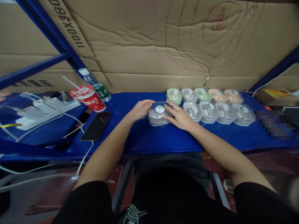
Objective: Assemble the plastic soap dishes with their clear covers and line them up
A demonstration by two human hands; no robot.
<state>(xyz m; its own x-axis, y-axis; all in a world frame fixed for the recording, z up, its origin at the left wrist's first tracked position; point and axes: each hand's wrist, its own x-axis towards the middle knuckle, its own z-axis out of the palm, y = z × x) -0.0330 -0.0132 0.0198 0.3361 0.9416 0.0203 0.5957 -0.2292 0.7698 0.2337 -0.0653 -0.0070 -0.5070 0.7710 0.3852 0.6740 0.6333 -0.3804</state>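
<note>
A grey plastic lidded container (157, 120) with a clear lid, a round white label and a pale handle-like piece on top rests on the blue table, held between my two hands. At its left rear corner the fingers of my left hand (141, 110) are bent and closed on the edge. My right hand (179, 116) grips the right side, thumb towards the front and fingers spread over the lid's rear right. To the right stand similar containers in two rows: a grey one (192, 112) nearest my right hand, a green one (174, 96) behind it, and several more in grey, green and peach.
On the left are a red paper cup (94, 101) with a straw, a water bottle (101, 90), a phone (96, 126) and a white power strip (46, 113) with cables. Cardboard (140, 46) walls the back. Blue frame posts (46, 25) rise at the sides.
</note>
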